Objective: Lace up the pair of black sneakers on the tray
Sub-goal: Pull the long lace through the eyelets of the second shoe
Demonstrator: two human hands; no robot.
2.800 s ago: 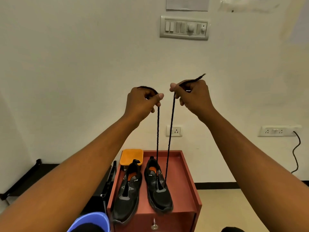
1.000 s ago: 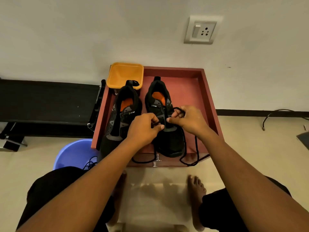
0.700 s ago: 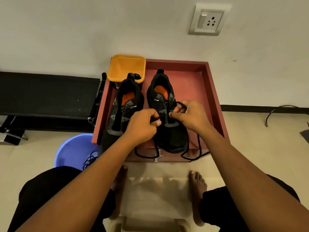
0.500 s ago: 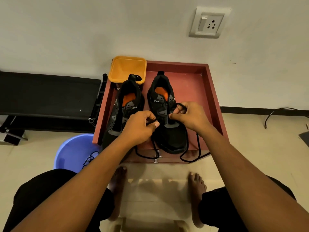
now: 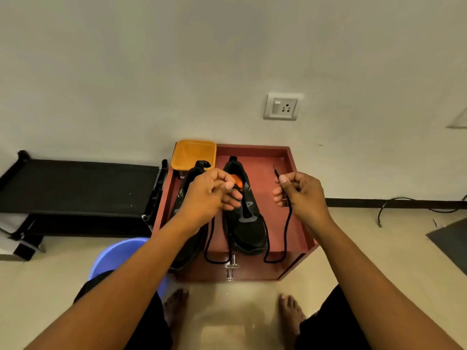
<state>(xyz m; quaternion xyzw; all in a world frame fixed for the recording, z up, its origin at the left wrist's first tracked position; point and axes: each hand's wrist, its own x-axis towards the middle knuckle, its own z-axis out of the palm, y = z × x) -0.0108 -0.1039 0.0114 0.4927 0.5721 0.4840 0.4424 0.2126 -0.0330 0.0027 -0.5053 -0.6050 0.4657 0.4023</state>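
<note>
Two black sneakers stand side by side on a red tray (image 5: pixel 298 223). The right sneaker (image 5: pixel 249 223) shows its orange insole, and a black lace (image 5: pixel 286 233) runs through its front eyelets. My right hand (image 5: pixel 299 195) pinches one end of that lace, tip pointing up, to the right of the shoe; the lace loops down over the tray's front edge. My left hand (image 5: pixel 211 195) grips the other end above the shoe's opening, and this strand also hangs down in a loop. The left sneaker (image 5: pixel 188 238) is mostly hidden behind my left arm.
An orange square tub (image 5: pixel 193 154) sits at the tray's back left corner. A blue bucket (image 5: pixel 113 256) stands on the floor at the left, beside a black low rack (image 5: pixel 75 183). A metal knob (image 5: pixel 232 266) sticks out of the tray's front. My bare feet rest below.
My hands, close together over the right sneaker's tongue half a second ago, have drawn apart; the right hand pulled its lace end out to the right. The camera has tilted up.
</note>
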